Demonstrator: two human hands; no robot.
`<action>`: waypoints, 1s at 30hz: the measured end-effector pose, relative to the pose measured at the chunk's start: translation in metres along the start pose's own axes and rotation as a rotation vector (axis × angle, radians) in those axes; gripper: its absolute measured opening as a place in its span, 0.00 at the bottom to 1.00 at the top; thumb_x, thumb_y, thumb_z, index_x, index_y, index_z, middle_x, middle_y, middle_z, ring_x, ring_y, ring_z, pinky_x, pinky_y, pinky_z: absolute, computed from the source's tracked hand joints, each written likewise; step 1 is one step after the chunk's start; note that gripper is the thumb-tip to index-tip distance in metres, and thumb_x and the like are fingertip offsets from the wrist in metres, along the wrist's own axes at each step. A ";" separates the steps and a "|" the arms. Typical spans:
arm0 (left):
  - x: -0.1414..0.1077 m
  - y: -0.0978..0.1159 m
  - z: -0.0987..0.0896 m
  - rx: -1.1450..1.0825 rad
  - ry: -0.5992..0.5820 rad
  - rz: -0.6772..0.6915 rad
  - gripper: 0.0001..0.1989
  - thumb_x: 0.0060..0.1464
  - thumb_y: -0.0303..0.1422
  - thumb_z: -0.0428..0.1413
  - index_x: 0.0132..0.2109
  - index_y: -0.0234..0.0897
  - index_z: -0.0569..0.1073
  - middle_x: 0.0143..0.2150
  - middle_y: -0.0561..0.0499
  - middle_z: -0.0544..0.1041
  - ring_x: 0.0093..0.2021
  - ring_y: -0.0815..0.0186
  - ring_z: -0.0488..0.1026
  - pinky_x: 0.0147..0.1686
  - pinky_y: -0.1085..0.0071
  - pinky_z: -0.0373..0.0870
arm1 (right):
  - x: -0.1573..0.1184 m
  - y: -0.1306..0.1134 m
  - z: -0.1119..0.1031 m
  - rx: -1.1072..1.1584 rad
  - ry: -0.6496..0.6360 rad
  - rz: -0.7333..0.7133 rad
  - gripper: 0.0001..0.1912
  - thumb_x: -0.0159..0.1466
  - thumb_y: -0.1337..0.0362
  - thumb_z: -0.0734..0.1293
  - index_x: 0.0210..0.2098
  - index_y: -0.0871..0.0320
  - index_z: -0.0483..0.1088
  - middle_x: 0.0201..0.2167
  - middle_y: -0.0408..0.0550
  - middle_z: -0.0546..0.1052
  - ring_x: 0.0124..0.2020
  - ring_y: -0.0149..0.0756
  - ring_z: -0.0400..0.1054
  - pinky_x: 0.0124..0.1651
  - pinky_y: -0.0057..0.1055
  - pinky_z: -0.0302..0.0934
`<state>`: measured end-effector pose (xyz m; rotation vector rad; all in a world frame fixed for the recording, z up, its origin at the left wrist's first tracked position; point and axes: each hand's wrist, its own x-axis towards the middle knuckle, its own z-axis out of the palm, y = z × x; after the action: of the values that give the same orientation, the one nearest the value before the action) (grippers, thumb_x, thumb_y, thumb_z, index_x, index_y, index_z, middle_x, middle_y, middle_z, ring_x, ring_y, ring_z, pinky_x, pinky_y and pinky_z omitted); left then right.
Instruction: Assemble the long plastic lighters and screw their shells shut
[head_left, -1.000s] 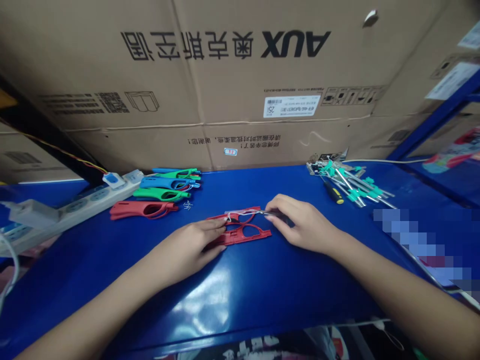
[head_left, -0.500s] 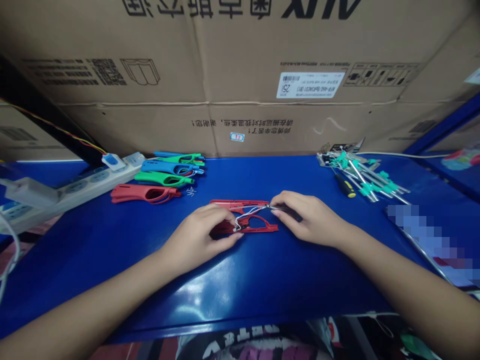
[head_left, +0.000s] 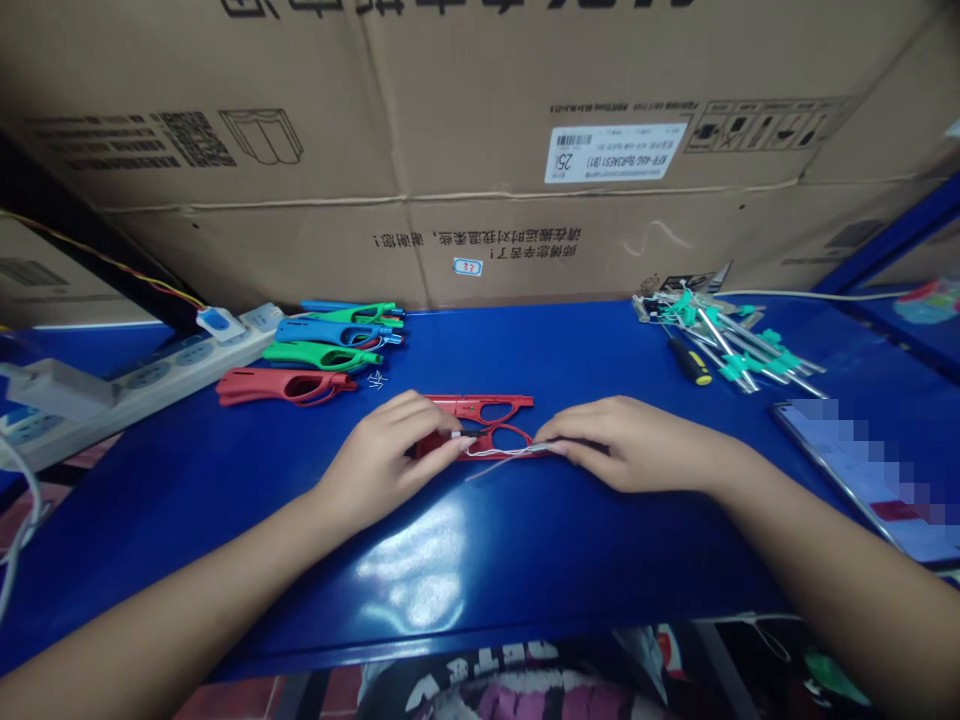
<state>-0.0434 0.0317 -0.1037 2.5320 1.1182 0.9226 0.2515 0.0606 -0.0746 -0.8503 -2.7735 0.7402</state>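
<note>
Two red lighter handle halves [head_left: 491, 405] lie in the middle of the blue table, one behind the other, each with a finger loop. My left hand [head_left: 382, 450] is closed over their left end, pinching a small black part [head_left: 471, 434] with a white end between thumb and forefinger. My right hand [head_left: 622, 445], at their right end, is pinched on a slim dark piece [head_left: 574, 442], mostly covered by the fingers. White wires [head_left: 495, 452] stretch between both hands. A thin pale tube [head_left: 491, 468] sticks out leftward from the right fingertips, its end free.
Several red, green and blue lighter handles [head_left: 322, 357] and small screws [head_left: 377, 379] lie at left, beside a power strip [head_left: 187, 355]. At right are metal rods with teal pieces [head_left: 739, 345], a screwdriver [head_left: 690, 362] and a phone [head_left: 862, 480]. A cardboard box [head_left: 450, 120] stands behind.
My right hand has come towards me, bringing the slim dark piece, wires and tube off the rear red half to the front one's near edge. The small black part now sits between my left fingertips.
</note>
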 end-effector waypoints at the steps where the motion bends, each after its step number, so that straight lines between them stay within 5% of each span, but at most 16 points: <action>1: 0.000 -0.001 0.001 0.001 -0.013 0.000 0.06 0.64 0.34 0.58 0.41 0.37 0.76 0.35 0.50 0.78 0.37 0.65 0.72 0.39 0.69 0.69 | -0.001 -0.001 -0.001 0.018 -0.014 0.008 0.13 0.73 0.63 0.58 0.50 0.53 0.73 0.46 0.47 0.80 0.43 0.36 0.74 0.43 0.32 0.62; 7: -0.001 -0.005 0.010 -0.026 -0.034 -0.038 0.07 0.65 0.34 0.57 0.42 0.37 0.78 0.38 0.49 0.80 0.39 0.64 0.74 0.41 0.68 0.71 | -0.002 -0.002 -0.006 0.095 -0.038 0.130 0.08 0.69 0.62 0.63 0.47 0.54 0.67 0.27 0.39 0.74 0.24 0.30 0.63 0.27 0.27 0.51; 15: 0.001 -0.005 0.011 -0.099 -0.043 0.006 0.09 0.64 0.29 0.57 0.49 0.38 0.78 0.41 0.47 0.81 0.42 0.63 0.75 0.43 0.66 0.73 | -0.002 0.002 -0.006 0.037 0.012 0.106 0.06 0.70 0.62 0.62 0.42 0.55 0.70 0.39 0.45 0.76 0.34 0.32 0.67 0.35 0.29 0.57; 30: 0.003 -0.012 0.012 -0.039 -0.098 0.074 0.12 0.66 0.29 0.54 0.53 0.40 0.78 0.47 0.46 0.80 0.47 0.61 0.75 0.47 0.63 0.73 | -0.004 0.004 -0.002 -0.054 -0.002 0.013 0.07 0.68 0.67 0.65 0.43 0.54 0.76 0.38 0.45 0.80 0.37 0.35 0.73 0.37 0.31 0.60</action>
<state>-0.0412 0.0425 -0.1172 2.5718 0.9750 0.8190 0.2573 0.0621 -0.0746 -0.8785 -2.8043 0.6710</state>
